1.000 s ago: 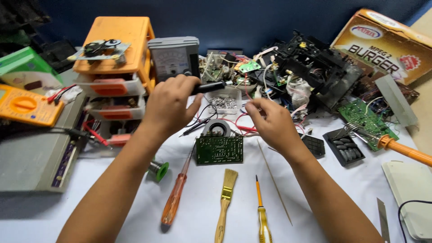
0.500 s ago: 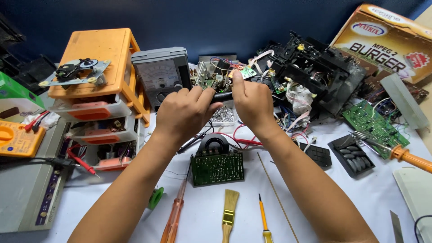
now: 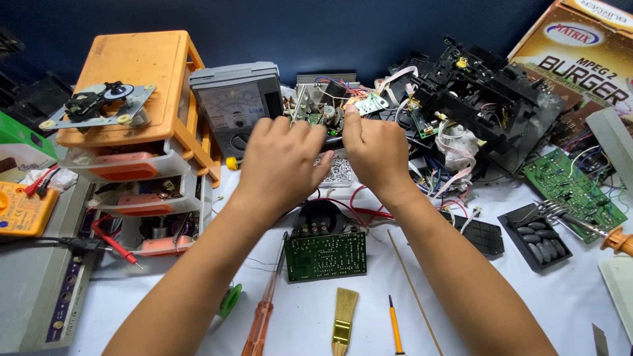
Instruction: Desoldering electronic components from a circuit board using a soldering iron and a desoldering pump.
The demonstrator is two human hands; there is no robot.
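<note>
- The person reaches both arms out over the white desk (image 3: 527,310).
- The left hand (image 3: 280,161) has its fingers curled over, and they rest on a small bunch of parts and wires (image 3: 323,109) at the back of the desk.
- The view does not show if the left hand grips anything, since its palm faces down.
- The right hand (image 3: 374,150) is just beside the left one, with its thumb and finger pinched on the same bunch of parts and wires.
- The bunch sits just in front of a gray meter with a dial (image 3: 234,102) and next to a black plastic frame (image 3: 491,92).
- A heap of tiny silver bits (image 3: 339,170) lies right below the two hands.
- A green circuit board (image 3: 326,256) lies flat on the desk, nearer to the person, between the two arms.
- A small brush (image 3: 345,320) lies below the board.
- An orange screwdriver (image 3: 264,310) lies beside the left arm.
- A thin yellow screwdriver (image 3: 394,323) lies near the right arm.
- An orange set of little drawers (image 3: 142,132) stands to the left.
- A yellow meter (image 3: 23,209) lies at the far left.
- Another green board (image 3: 573,188) lies on the right.
</note>
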